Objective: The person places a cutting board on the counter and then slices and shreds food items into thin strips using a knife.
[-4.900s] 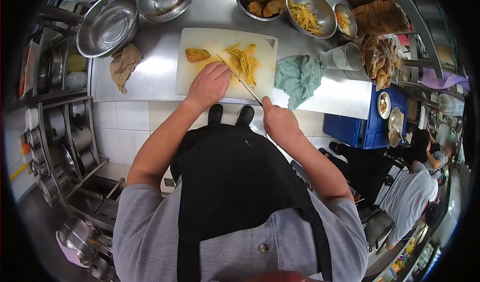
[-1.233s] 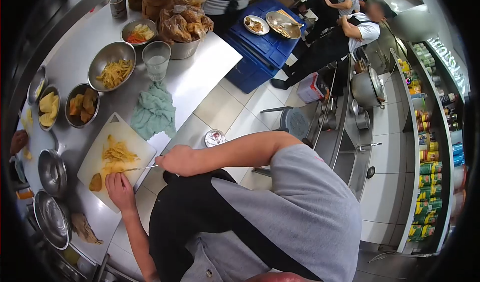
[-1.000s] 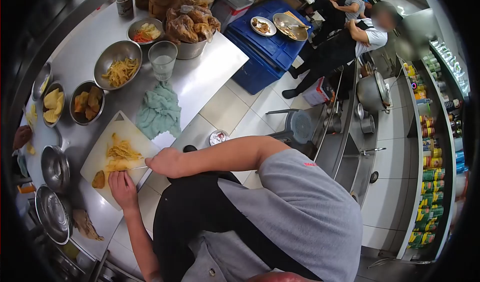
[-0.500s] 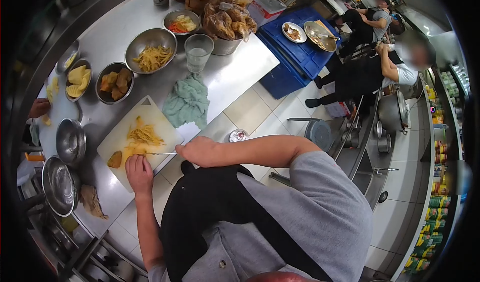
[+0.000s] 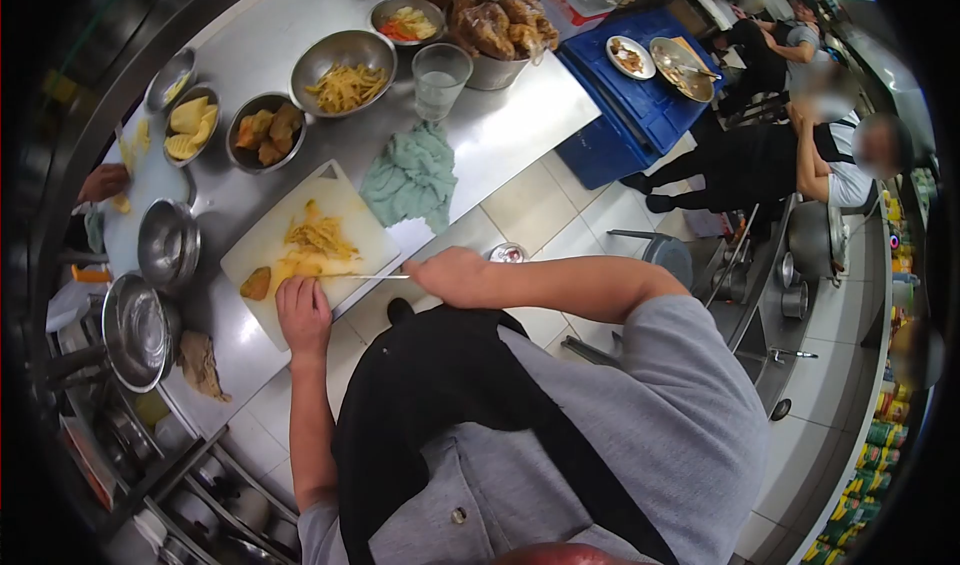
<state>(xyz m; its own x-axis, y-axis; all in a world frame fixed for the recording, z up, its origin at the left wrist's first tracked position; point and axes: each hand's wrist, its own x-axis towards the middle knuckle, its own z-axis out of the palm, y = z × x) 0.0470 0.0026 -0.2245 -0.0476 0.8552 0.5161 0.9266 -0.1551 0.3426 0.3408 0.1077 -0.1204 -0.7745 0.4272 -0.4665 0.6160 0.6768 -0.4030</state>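
Note:
A white cutting board (image 5: pixel 262 243) lies at the counter's edge, bearing a heap of thin yellow-orange strips (image 5: pixel 322 239) and a browner chunk (image 5: pixel 256 284). My left hand (image 5: pixel 304 313) presses on the board's near side, fingers together and curled; whatever lies under the fingertips is hidden, apart from a yellowish bit beside them. My right hand (image 5: pixel 450 276) is closed around the handle of a knife (image 5: pixel 378 277), whose blade points left across the board to my left fingertips. The handle is mostly covered by my fist. Beyond the board lies a crumpled green cloth (image 5: pixel 410 178).
Metal bowls stand beyond the board, with strips (image 5: pixel 343 75), brown-orange chunks (image 5: pixel 266 133) and yellow slices (image 5: pixel 193 125). A glass (image 5: pixel 440 80) stands near the cloth. Another person's hand (image 5: pixel 104 183) is at far left. Blue bins (image 5: pixel 625 95) and people are at right.
My view has shifted, so the whole counter appears farther right and higher. The knife and my right hand have drawn slightly rightward from my left hand, which stays on the board.

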